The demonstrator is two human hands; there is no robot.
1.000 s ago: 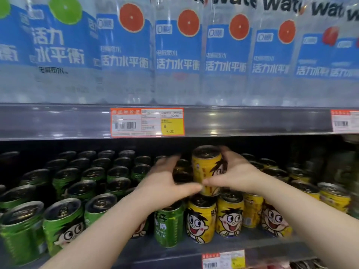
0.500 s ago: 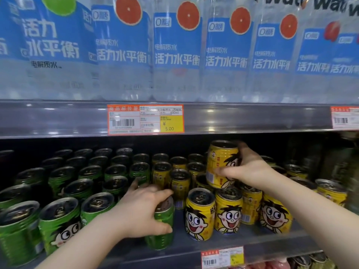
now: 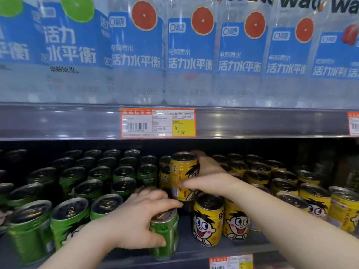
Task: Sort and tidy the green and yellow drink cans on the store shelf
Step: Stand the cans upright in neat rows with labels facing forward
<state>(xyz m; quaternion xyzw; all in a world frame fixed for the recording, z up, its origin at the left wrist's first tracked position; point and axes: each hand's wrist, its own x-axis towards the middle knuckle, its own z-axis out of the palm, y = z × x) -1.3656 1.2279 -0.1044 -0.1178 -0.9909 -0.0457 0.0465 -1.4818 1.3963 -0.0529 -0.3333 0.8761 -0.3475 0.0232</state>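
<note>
On the lower shelf, green cans fill the left half and yellow cartoon-face cans fill the right. My left hand grips one green can from the top and side, at the shelf's front edge between the two colours. My right hand holds a yellow can lifted above the yellow row, thumb across its front and fingers behind it.
The upper shelf carries a row of tall water bottles with blue labels. Its front rail bears an orange price tag. Another price tag sits on the lower shelf's edge. The gap above the cans is low.
My left hand dropped from the raised yellow can onto a green can at the front and now grips it. My right hand keeps the yellow can aloft, shifted slightly left.
</note>
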